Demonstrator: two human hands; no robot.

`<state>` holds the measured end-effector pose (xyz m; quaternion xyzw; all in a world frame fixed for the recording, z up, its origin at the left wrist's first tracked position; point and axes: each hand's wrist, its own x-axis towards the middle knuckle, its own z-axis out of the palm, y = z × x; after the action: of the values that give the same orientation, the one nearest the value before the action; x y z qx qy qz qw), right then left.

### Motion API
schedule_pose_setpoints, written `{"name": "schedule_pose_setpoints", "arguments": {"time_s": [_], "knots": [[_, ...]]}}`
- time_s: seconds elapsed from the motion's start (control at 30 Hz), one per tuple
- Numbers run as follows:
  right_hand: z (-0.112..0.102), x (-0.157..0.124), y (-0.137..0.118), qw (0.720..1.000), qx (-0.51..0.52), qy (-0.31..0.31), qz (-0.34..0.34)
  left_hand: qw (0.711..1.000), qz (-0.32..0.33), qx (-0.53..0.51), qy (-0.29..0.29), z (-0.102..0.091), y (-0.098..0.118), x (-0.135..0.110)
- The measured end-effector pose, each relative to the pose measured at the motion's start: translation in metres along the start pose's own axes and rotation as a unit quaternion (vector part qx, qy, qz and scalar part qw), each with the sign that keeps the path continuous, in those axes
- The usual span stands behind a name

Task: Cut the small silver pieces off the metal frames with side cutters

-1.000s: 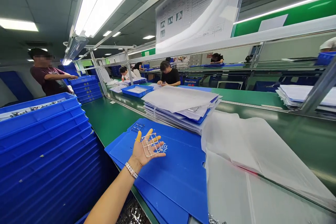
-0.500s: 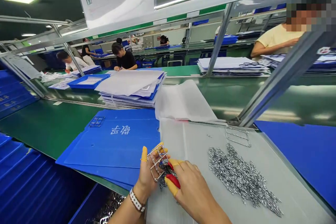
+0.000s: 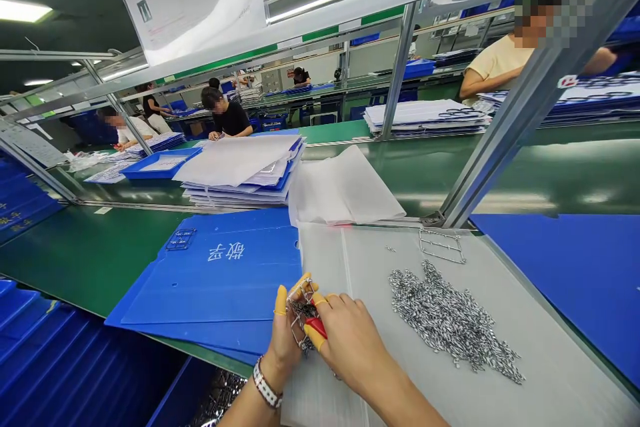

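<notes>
My left hand (image 3: 284, 337), with yellow finger cots and a beaded wristband, grips a small metal wire frame (image 3: 301, 310) upright over the near edge of a white sheet (image 3: 370, 280). Against that frame my right hand (image 3: 350, 343) is closed on red-handled pliers (image 3: 316, 327). A heap of small shiny metal parts (image 3: 447, 319) lies on the sheet to the right. Another wire frame (image 3: 442, 245) lies flat beyond the heap.
Blue plastic boards (image 3: 215, 273) with white characters lie left of the sheet, a small frame (image 3: 181, 239) on them. Stacked boards with white sheets (image 3: 240, 170) stand behind. Blue trays (image 3: 55, 360) sit lower left. A slanted metal strut (image 3: 505, 127) rises at right. Other people work across the green conveyor (image 3: 500, 173).
A second ago my left hand held the frame out alone over the blue boards. The view swung right, my right hand joined with the pliers, and both hands now press closer together.
</notes>
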<state>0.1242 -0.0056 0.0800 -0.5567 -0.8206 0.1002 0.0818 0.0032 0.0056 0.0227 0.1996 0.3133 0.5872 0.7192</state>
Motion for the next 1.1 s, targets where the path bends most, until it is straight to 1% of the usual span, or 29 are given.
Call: {"name": "schedule_pose_setpoints", "arguments": {"time_s": [0.17, 0.4, 0.53, 0.67, 0.77, 1.1], "knots": [[-0.009, -0.002, -0.001, 1.0, -0.006, -0.017, -0.001, 1.0, -0.001, 0.019, 0.0, -0.002, -0.001, -0.002], [-0.013, -0.005, -0.003, 0.999, -0.041, -0.009, -0.008, 0.998, 0.012, 0.055, -0.01, -0.006, -0.001, -0.004], [-0.014, -0.009, 0.009, 0.999, -0.033, -0.001, 0.007, 0.998, -0.024, 0.056, -0.002, -0.004, -0.001, -0.005], [-0.013, -0.007, 0.023, 0.998, -0.027, 0.007, 0.047, 0.997, -0.065, 0.036, -0.012, -0.002, -0.003, -0.005], [-0.011, -0.004, 0.027, 0.998, -0.028, 0.006, 0.055, 0.996, -0.078, 0.032, -0.02, -0.001, -0.005, -0.005], [-0.014, -0.002, 0.031, 0.999, -0.016, -0.006, 0.05, 0.996, -0.051, 0.06, -0.029, -0.002, -0.008, -0.003]]}}
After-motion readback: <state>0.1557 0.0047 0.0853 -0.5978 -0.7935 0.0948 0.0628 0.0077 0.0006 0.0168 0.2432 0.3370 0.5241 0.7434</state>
